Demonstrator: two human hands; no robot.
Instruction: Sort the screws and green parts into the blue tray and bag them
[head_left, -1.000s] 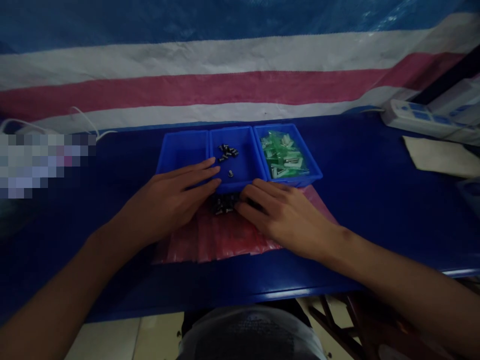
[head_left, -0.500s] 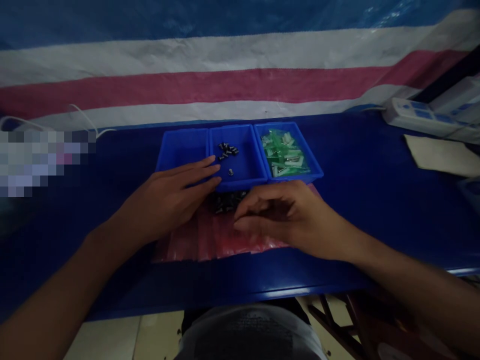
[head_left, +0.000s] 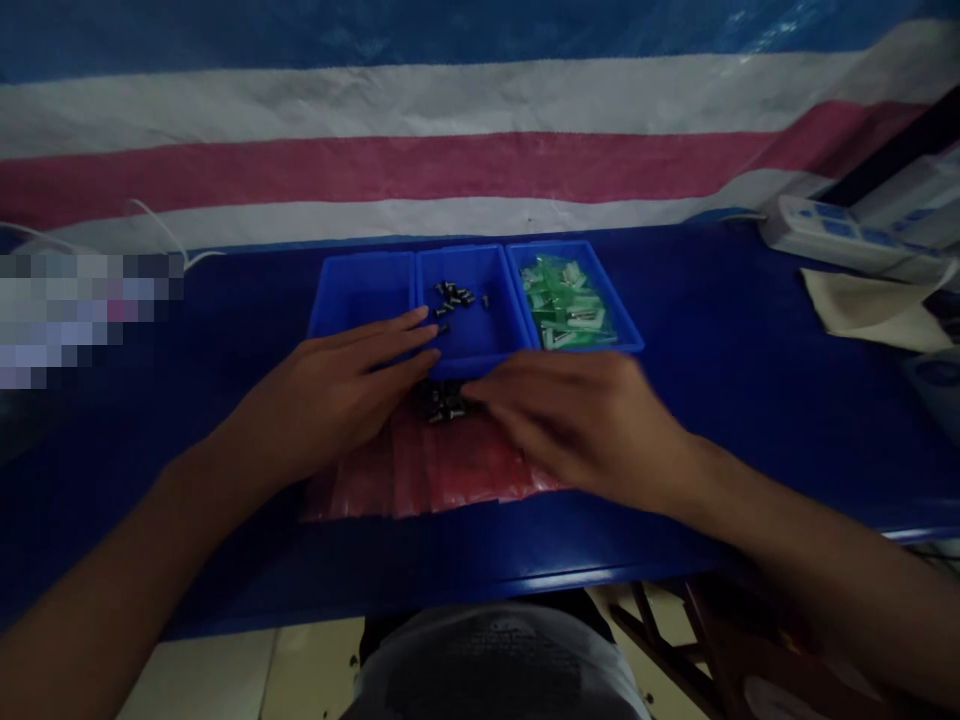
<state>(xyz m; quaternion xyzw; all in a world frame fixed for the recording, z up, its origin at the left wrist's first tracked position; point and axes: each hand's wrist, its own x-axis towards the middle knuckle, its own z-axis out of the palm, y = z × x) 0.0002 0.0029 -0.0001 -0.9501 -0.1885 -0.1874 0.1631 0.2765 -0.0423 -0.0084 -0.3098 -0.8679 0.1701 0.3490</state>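
Observation:
My left hand (head_left: 349, 385) lies with fingers stretched out, their tips over the near left part of the middle blue tray (head_left: 499, 340). Several black screws (head_left: 454, 293) are inside that tray. In front of it, a dark pile of screws (head_left: 444, 402) sits on the red plastic bags (head_left: 457, 465), between my hands. The fingertips of my right hand (head_left: 581, 415) are drawn together at the right edge of this pile. Whatever they may pinch is hidden and slightly blurred. Part of the bags is covered by both hands.
The left blue tray (head_left: 364, 285) and the right blue tray (head_left: 626, 325) flank the middle one. Green plastic packets (head_left: 566, 300) fill the right tray. A white power strip (head_left: 814, 235) and a beige cloth (head_left: 862, 308) lie at right. Behind hangs a striped sheet (head_left: 450, 165).
My right hand has reached forward and its fingertips now meet the pile. Loose screws in the middle tray lie in different spots. My left hand has stayed nearly still.

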